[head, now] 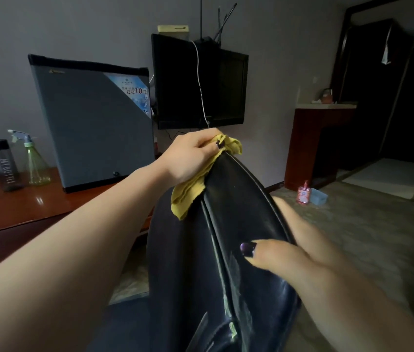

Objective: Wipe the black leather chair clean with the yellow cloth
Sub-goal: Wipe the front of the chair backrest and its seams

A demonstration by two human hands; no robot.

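While the left hand [190,156] bunches the yellow cloth [188,199] in curled fingers, it presses the cloth onto the top edge of the black leather chair [183,262]. Part of the cloth sticks out past the fingers, and the rest hangs down the near side of the backrest. The right hand [297,252] grips the backrest's right edge lower down, with the thumb lying on the leather face and the fingers wrapped behind, mostly hidden. The chair fills the centre bottom, seen from close up, with pale scuffs along its seam.

A wooden desk [23,204] on the left carries a grey mini fridge [94,123], a green spray bottle [35,161] and a dark bottle [1,165] just beside it. A TV [200,82] hangs on the wall behind the cloth. A red bottle [303,193] stands on the carpet [365,224] to the right.
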